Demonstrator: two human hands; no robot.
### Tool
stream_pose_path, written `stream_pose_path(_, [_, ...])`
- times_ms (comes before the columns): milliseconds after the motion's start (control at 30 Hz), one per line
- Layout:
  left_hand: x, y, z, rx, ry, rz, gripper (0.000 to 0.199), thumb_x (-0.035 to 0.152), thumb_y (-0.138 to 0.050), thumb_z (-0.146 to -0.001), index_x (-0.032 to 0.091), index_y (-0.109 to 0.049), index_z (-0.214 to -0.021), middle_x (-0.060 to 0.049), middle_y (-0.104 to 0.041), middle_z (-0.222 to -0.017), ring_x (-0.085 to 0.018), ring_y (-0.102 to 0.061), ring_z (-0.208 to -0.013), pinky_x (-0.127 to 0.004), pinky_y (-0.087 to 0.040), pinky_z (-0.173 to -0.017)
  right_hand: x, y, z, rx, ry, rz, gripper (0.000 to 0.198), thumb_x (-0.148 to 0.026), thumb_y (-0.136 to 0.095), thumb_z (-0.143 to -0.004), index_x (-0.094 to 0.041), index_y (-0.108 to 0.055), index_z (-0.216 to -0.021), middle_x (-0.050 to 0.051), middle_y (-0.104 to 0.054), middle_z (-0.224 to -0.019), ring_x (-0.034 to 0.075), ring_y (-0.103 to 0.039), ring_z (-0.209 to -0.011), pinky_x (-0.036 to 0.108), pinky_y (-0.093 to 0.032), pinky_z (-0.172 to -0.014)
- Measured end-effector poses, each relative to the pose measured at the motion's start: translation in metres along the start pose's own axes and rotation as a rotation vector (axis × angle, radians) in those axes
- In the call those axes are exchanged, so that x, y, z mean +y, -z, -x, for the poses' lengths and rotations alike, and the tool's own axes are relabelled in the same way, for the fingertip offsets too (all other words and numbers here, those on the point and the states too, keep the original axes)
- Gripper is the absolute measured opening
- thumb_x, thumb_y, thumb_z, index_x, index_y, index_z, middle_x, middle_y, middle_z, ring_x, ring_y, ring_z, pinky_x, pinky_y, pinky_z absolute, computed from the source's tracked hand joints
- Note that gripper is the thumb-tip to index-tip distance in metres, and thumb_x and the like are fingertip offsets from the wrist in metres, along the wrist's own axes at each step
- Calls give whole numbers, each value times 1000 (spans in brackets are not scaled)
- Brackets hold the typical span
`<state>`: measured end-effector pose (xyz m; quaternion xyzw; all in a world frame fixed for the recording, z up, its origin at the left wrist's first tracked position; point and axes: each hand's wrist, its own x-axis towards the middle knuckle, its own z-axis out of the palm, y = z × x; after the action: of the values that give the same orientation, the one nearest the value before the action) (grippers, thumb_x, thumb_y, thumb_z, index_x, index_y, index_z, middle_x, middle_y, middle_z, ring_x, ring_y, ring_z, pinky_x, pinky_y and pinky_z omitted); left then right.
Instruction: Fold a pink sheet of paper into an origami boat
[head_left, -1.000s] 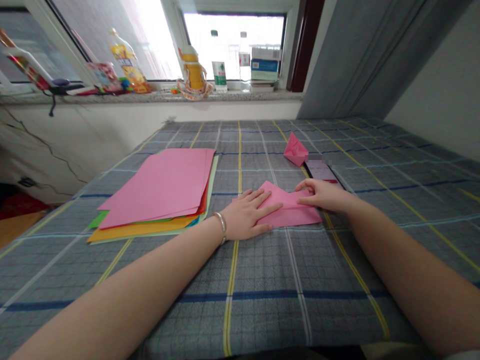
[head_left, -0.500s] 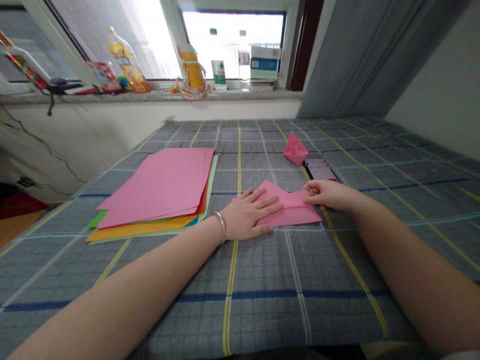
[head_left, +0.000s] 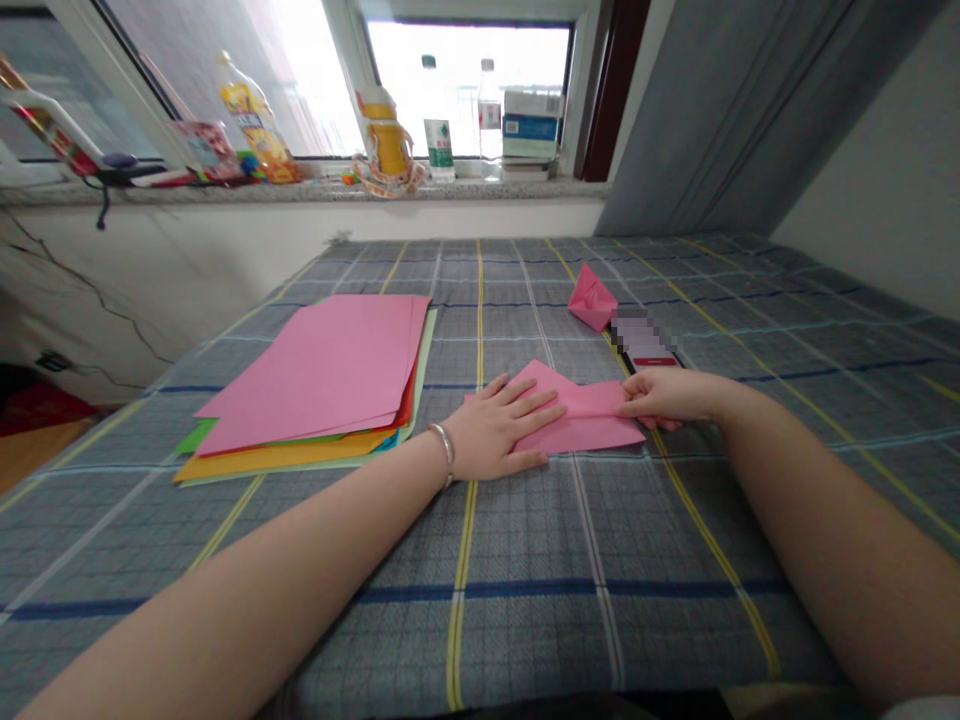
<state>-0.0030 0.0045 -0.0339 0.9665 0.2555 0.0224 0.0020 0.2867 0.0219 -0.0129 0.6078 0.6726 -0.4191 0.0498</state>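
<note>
A partly folded sheet of pink paper [head_left: 574,432] lies on the plaid cloth in front of me. My left hand [head_left: 501,432] rests flat on its left part, fingers spread, a bracelet on the wrist. At the right edge, my right hand [head_left: 661,397] pinches the paper between thumb and fingers; its fingertips partly cover that edge. Beyond the right hand is a phone [head_left: 646,342] with its screen lit. A folded pink paper piece [head_left: 592,298] stands against the phone's far end.
Left of my hands sits a stack of coloured paper [head_left: 322,365], pink on top. The plaid cloth [head_left: 525,640] covers the whole surface. On the windowsill [head_left: 315,192] stand bottles, a yellow flask [head_left: 386,140] and boxes [head_left: 529,130]. A grey curtain [head_left: 697,120] hangs at the right.
My right hand has shifted slightly to the right and toward me along the paper's right edge. The left hand stays flat in place.
</note>
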Motion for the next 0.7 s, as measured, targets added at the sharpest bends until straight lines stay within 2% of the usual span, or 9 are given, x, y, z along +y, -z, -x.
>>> stream_pose_path(167, [1, 2, 0, -10, 14, 12, 67, 60, -31, -91, 27, -20, -148, -1, -22, -154, -29, -17, -141, -50, -11, -113, -1, 2, 1, -71, -13, 41, 28, -41, -51, -81, -19, -51, -64, 0, -55, -53, 8, -44, -40, 22, -29, -40])
stream_pose_path(300, [3, 3, 0, -34, 33, 19, 69, 60, -31, -91, 23, -19, -148, -1, -20, -154, -29, -15, -142, -50, -11, -113, -2, 2, 2, -66, -30, 67, 28, -39, -47, -82, -19, -50, -63, 0, -57, -55, 8, -47, -42, 21, -29, -41])
stream_pose_path(400, [3, 3, 0, -32, 41, 19, 70, 60, -31, -91, 22, -19, -148, -2, -20, -154, -29, -15, -142, -50, -11, -114, -5, 1, 5, 26, -93, 115, 28, -35, -44, -84, -19, -50, -61, 1, -57, -56, 9, -46, -41, 23, -30, -42])
stream_pose_path(500, [3, 3, 0, -15, 39, 16, 70, 60, -31, -91, 21, -18, -148, -2, -21, -154, -28, -16, -142, -50, -10, -114, -13, 1, 9, 257, -102, 199, 28, -33, -41, -85, -19, -52, -64, 2, -59, -60, 11, -48, -44, 26, -33, -46])
stream_pose_path(600, [2, 2, 0, 0, 12, 3, 65, 59, -29, -92, 26, -20, -148, -2, -23, -154, -28, -16, -142, -50, -9, -114, -23, -4, 10, 613, 112, 252, 24, -36, -44, -85, -19, -58, -75, 5, -65, -75, 16, -57, -64, 27, -39, -56])
stream_pose_path(633, [2, 2, 0, 0, 4, -1, 64, 59, -29, -92, 28, -20, -147, -2, -23, -154, -28, -16, -142, -50, -9, -113, -27, -8, 9, 683, 207, 248, 23, -36, -45, -85, -19, -60, -80, 6, -66, -80, 18, -59, -71, 28, -42, -61])
stream_pose_path(700, [1, 1, 0, -4, -3, -5, 62, 59, -28, -93, 30, -21, -147, -2, -24, -154, -28, -16, -142, -50, -10, -113, -33, -19, 5, 681, 423, 274, 21, -35, -49, -84, -20, -63, -90, 7, -67, -94, 21, -60, -88, 32, -45, -77])
